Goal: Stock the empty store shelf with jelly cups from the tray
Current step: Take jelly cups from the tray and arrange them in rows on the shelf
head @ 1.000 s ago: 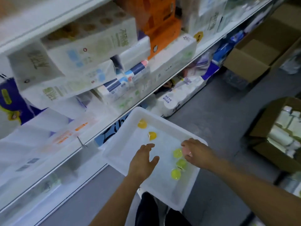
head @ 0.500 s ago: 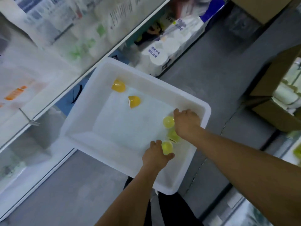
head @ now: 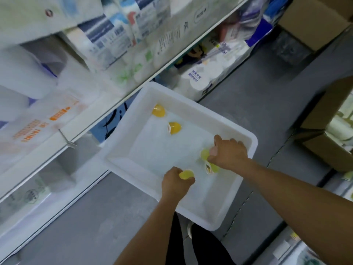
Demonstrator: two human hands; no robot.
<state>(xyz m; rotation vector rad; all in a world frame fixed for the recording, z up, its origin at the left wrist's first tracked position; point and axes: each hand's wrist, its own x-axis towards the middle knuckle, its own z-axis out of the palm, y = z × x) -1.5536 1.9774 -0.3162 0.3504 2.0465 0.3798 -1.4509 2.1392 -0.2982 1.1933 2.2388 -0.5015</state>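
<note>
1. White tray (head: 122,150) sits at an angle in front of the shelving, one corner towards the shelf (head: 80,129), the opposite corner towards the person's legs.
2. Left hand (head: 174,185) inside the tray near its near-left wall. Fingers curled round a yellow-green jelly cup (head: 186,174); the cup shows between thumb and forefinger, its long axis lying roughly level, pointing right.
3. Right hand (head: 229,152) by the tray's right wall, knuckles up, fingers bent downward. A pale pink cup (head: 213,151) shows at the thumb side, held in the curled fingers. The fingertips are hidden.
4. A green cup (head: 204,154) lies just left of the right hand, touching it or nearly so; cannot tell which.
5. Another green cup (head: 211,167) lies on its side just below that hand, printed lid facing left, long axis running left to right.
6. Two orange cups at the far corner: one (head: 158,110) against the far wall, rounded base uppermost; the other (head: 174,127) on its side, lid facing left.
7. Packs of tissue rolls (head: 202,77) stand on the floor behind the tray; cardboard boxes (head: 322,142) to the right.
</note>
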